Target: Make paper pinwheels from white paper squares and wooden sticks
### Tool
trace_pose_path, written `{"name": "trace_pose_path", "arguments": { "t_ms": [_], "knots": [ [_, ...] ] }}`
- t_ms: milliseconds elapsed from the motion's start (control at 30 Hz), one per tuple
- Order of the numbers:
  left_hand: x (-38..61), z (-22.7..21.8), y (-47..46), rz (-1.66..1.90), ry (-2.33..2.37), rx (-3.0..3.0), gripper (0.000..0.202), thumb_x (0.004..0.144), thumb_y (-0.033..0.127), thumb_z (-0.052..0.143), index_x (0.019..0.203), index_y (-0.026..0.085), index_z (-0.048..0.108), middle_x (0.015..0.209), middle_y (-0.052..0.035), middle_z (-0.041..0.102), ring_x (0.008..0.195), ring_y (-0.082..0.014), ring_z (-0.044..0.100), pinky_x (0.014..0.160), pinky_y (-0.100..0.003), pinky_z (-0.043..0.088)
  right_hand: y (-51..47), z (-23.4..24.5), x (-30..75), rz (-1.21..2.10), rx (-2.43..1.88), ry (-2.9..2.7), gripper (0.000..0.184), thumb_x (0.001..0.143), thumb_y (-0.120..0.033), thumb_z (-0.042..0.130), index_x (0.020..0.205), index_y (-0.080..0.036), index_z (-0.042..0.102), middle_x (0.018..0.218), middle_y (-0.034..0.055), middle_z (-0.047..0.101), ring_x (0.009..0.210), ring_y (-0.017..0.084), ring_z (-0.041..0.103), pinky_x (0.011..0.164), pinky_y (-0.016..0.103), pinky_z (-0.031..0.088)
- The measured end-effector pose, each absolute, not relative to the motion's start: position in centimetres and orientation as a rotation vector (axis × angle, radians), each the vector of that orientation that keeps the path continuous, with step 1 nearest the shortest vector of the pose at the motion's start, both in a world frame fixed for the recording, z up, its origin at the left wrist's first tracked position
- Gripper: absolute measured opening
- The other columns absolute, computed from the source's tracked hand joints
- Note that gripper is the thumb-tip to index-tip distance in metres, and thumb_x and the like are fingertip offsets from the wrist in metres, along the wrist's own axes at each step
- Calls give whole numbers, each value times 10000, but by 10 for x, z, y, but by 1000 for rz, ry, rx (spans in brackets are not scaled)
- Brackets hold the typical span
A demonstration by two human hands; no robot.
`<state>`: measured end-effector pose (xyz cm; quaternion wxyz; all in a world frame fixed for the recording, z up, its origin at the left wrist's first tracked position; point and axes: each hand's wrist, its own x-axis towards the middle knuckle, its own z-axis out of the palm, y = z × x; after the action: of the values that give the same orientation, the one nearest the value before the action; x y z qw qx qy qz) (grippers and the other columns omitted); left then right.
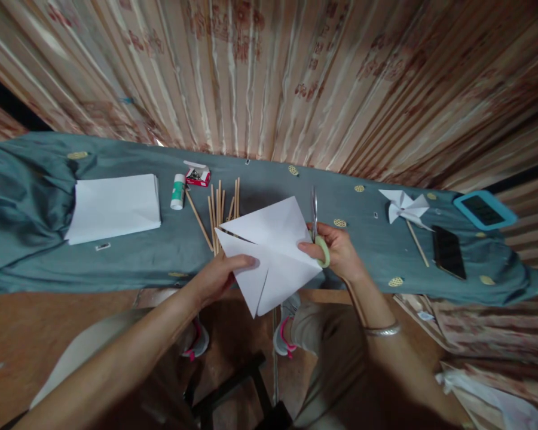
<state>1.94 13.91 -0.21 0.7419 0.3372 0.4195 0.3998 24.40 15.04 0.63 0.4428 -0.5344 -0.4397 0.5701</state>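
A square sheet of white paper (278,239) is held between my two hands above the table's front edge. Slits run inward from its left and lower corners. My left hand (222,273) grips the left side, thumb on top and fingers hidden beneath. At the right corner my right hand (334,248) pinches the paper, its thumb on top. Scissors (321,251) with pale green handles hang on that same hand, blades pointing away from me. Just beyond the paper lie several thin wooden sticks (219,203), partly covered by it.
On the blue-green cloth (269,179) stand a paper stack (114,209), a glue stick (177,192) and a small red box (198,175). To the right lie a paper pinwheel (404,207) on a stick, a black phone (448,251) and a blue-framed device (485,210). A curtain (269,77) hangs behind.
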Motion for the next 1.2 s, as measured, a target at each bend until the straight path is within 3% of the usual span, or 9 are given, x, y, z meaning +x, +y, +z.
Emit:
{"name": "trace_pose_path", "arguments": {
  "t_ms": [133, 233, 367, 533, 633, 733, 933, 1200],
  "knots": [
    [19, 8, 145, 943, 760, 460, 393, 629, 484, 759, 882, 187, 708, 924, -94, 749, 977, -337, 675, 855, -460, 538, 155, 0, 224, 1237, -1294, -797, 449, 406, -329, 900, 762, -195, 660, 660, -41, 698, 535, 107, 566, 527, 239, 472],
    [19, 10, 145, 962, 598, 369, 412, 682, 535, 736, 916, 197, 713, 981, -76, 744, 1083, -328, 637, 945, -517, 500, 161, -6, 216, 1123, -1252, -675, 445, 407, -314, 888, 770, -197, 659, 677, -47, 707, 560, 112, 583, 557, 245, 487],
    [27, 7, 143, 954, 567, 415, 343, 653, 431, 809, 882, 193, 719, 924, -43, 745, 1054, -284, 645, 969, -489, 495, 163, -11, 209, 1113, -1218, -701, 433, 443, -299, 870, 801, -200, 648, 685, -46, 710, 577, 125, 602, 593, 261, 503],
    [41, 5, 145, 1089, 823, 473, 492, 678, 237, 789, 1146, 210, 639, 1127, -58, 704, 1020, -241, 659, 852, -359, 549, 155, -12, 195, 1178, -1223, -895, 429, 533, -360, 837, 885, -201, 648, 762, 3, 734, 653, 172, 643, 644, 302, 524],
    [41, 4, 150, 1198, 953, 497, 572, 660, 177, 775, 1204, 207, 601, 1105, -56, 712, 1014, -242, 665, 834, -333, 551, 149, -9, 193, 1183, -1270, -1048, 414, 611, -450, 789, 905, -193, 652, 777, 21, 727, 672, 175, 641, 616, 288, 512],
    [32, 4, 158, 1327, 1027, 539, 529, 661, 185, 762, 1169, 226, 621, 1061, -39, 729, 1047, -255, 658, 888, -350, 540, 141, -7, 198, 1286, -1300, -1170, 447, 690, -543, 718, 940, -178, 653, 734, 25, 699, 625, 150, 613, 553, 259, 473],
    [11, 10, 169, 1422, 1049, 789, 587, 652, 189, 762, 1211, 232, 590, 1079, -56, 723, 1118, -264, 630, 1012, -424, 469, 125, -12, 207, 1678, -1243, -1382, 593, 686, -585, 737, 1047, -120, 660, 834, 78, 688, 664, 143, 583, 632, 291, 475],
    [5, 7, 172, 1446, 1229, 1007, 567, 654, 255, 733, 1196, 181, 585, 1082, -78, 715, 1024, -257, 652, 974, -391, 481, 121, -16, 208, 1824, -1283, -1442, 602, 659, -583, 769, 1004, -101, 667, 728, 39, 641, 601, 123, 549, 581, 283, 442]
  ]
}}
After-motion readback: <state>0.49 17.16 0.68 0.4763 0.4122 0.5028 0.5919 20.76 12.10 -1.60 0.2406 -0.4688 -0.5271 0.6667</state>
